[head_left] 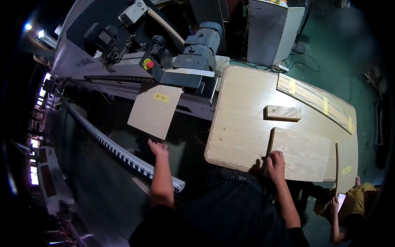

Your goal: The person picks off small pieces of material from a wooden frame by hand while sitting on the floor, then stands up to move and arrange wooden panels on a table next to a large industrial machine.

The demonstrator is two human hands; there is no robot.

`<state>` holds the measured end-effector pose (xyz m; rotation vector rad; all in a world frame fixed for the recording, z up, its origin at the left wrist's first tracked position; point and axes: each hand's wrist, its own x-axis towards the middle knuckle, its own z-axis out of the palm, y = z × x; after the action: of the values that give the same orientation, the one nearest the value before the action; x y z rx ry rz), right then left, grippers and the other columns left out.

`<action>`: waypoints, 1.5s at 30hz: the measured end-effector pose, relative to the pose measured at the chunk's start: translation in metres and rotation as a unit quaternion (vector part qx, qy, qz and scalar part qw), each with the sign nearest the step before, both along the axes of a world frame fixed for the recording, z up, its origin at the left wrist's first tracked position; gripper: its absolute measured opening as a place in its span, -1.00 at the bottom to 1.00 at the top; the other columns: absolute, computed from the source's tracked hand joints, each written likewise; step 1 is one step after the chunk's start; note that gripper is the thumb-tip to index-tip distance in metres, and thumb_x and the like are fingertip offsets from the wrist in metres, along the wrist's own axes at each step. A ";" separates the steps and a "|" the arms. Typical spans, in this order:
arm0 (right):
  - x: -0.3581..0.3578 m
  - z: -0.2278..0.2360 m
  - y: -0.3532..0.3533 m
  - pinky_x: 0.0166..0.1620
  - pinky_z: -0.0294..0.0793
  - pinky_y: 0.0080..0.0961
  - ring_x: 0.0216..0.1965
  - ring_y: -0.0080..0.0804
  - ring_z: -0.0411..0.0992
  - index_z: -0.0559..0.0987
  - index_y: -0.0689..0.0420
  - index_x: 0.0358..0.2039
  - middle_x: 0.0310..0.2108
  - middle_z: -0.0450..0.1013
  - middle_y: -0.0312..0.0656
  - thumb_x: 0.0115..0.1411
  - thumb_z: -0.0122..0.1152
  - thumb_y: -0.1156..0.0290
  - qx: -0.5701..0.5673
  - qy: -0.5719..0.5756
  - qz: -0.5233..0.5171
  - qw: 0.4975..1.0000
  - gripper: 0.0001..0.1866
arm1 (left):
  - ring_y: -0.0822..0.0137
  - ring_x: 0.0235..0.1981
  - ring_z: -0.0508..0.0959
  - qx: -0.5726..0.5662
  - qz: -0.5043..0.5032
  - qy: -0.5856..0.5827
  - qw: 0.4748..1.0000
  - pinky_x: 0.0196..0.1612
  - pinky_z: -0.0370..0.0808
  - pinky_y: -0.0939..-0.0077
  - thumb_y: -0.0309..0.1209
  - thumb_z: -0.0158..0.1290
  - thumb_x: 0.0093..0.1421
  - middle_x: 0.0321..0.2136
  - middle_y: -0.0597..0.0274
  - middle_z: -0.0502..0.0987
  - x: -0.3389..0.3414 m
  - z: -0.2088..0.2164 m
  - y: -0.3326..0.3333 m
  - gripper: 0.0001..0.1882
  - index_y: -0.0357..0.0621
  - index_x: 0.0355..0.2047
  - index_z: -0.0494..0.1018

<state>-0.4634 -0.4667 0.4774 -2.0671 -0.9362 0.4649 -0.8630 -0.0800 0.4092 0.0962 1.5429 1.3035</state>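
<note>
A pale wooden panel [154, 113] with a yellow label juts out from the machine's edge, its near corners hanging free. My left hand [158, 148] is just below the panel's near edge, fingers stretched and apart, holding nothing; a narrow gap seems to separate them. My right hand [276, 161] is curled at the left edge of a stack of wood-grain boards [302, 150] on the table. Whether its fingers grip anything is hidden from this side. Behind that stack lies a short stack of small wooden pieces [284, 112] with a dark mark on top.
The worktable [238, 103] also bears long strips [314, 101] with yellow tape and a labelled panel [347, 160] at its right. A co-worker's hand [335, 204] holds a phone [341, 201]. The machine has a motor [201, 45] and red stop button [149, 64]; a long rail [119, 152] slants nearby.
</note>
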 end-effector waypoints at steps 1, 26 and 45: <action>-0.003 0.000 0.001 0.03 0.42 -0.21 -0.06 0.05 0.41 0.53 0.27 -0.24 -0.16 0.42 0.06 0.11 0.20 0.55 -0.005 0.012 0.007 1.000 -0.82 | 0.08 0.18 0.34 0.034 -0.023 -0.055 0.998 0.22 0.26 0.11 0.14 -0.17 0.33 0.17 0.07 0.33 -0.001 0.007 0.010 -0.31 -0.09 0.27 0.23; 0.000 -0.002 -0.022 -0.14 0.47 -0.26 -0.24 -0.02 0.49 0.57 0.26 -0.25 -0.31 0.48 0.03 0.22 0.19 0.42 -0.060 0.082 0.047 0.994 -0.83 | -0.06 0.25 0.38 0.027 -0.105 -0.049 0.993 0.27 0.36 -0.08 0.14 -0.38 0.43 0.31 0.05 0.29 0.072 -0.003 -0.065 -0.27 -0.18 0.34 0.17; -0.030 0.034 0.110 0.21 0.38 -0.32 0.10 -0.25 0.45 0.09 0.18 0.39 0.14 0.41 -0.01 0.30 0.25 0.32 0.114 0.542 0.179 0.813 -0.25 | -0.04 0.35 0.24 -0.019 -0.313 -0.217 0.924 0.33 0.23 -0.09 0.29 -0.41 0.38 0.37 0.13 0.20 0.013 -0.029 -0.221 -0.20 0.02 0.41 0.10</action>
<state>-0.4931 -0.3570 0.5112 -1.0559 -0.5858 1.4509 -0.8498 -0.3012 0.3798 0.2366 1.0289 0.7187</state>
